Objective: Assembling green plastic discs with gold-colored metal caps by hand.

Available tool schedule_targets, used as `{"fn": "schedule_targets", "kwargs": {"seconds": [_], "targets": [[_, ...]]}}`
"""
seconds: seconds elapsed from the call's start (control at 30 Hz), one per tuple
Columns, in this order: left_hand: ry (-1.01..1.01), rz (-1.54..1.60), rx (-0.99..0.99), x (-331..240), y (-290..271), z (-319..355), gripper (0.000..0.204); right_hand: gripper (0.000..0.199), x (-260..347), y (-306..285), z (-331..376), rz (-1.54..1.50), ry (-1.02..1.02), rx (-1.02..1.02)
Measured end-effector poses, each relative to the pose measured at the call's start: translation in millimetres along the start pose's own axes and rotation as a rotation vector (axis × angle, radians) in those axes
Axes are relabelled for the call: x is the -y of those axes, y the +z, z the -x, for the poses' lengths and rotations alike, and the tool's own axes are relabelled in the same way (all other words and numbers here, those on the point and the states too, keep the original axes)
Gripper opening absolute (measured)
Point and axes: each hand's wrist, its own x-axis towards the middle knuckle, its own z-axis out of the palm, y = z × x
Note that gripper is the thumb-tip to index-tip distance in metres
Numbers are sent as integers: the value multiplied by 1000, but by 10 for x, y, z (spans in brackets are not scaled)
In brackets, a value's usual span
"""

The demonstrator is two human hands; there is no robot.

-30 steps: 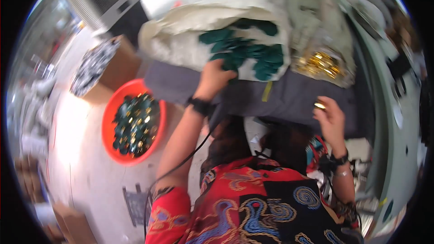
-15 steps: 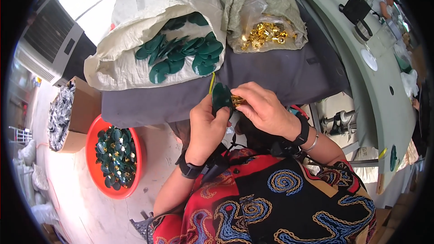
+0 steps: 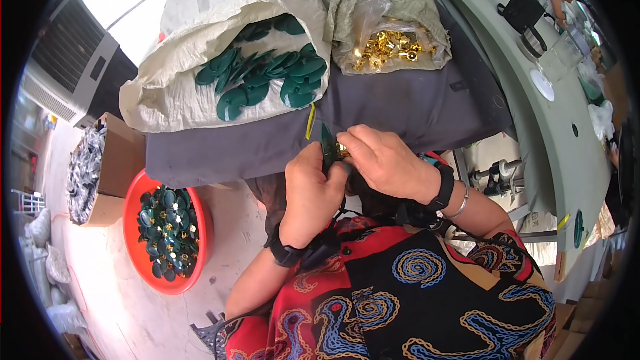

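My left hand (image 3: pixel 310 190) is closed on a dark green disc (image 3: pixel 328 147), which stands almost edge-on to the view. From the other side, my right hand (image 3: pixel 387 160) pinches a small shiny gold fitting (image 3: pixel 342 151) against the disc's face; the fingers hide most of it. Beyond my hands, a white woven sack (image 3: pixel 167 100) lies with its mouth toward me, and loose green discs (image 3: pixel 257 73) spill inside it. To its right, a grey-green sack (image 3: pixel 437 33) holds a heap of gold fittings (image 3: pixel 393 48).
A red basin (image 3: pixel 130 227) at lower left holds green discs with gold parts. Behind it stands a cardboard box (image 3: pixel 123 167) of silvery pieces. A grey cloth (image 3: pixel 220 157) covers the work surface. At right is a green table (image 3: pixel 497 33) with a glass jug; a person (image 3: pixel 559 3) is far off.
The green disc has turned from showing part of its face to nearly edge-on. My right fingers have drawn closer to it, with less of the gold fitting showing.
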Motion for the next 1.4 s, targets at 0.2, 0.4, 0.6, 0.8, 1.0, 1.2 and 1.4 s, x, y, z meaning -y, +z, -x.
{"fn": "schedule_targets", "kwargs": {"seconds": [0.2,0.4,0.6,0.8,1.0,1.2,1.4], "targets": [[410,-507,-5,-23,-60,91,23,18,34,41,-102,-1035,660,174],[-120,117,-202,264,-564,125,13,28,-187,139,-268,-1000,594,143],[-146,-148,-896,1269,-2739,860,13,27,-1477,-175,-191,163,599,-228],[-710,68,-1181,1632,-3947,1380,30,28,-1779,-240,-271,193,516,-124],[-582,-158,-946,1654,-3193,815,57,24,-1846,152,-649,425,530,67],[-274,-286,-720,1485,-2303,286,36,26,-1963,297,-886,283,450,265],[-216,-271,-602,1220,-1971,204,30,30,-1776,2,-522,185,236,392]]}}
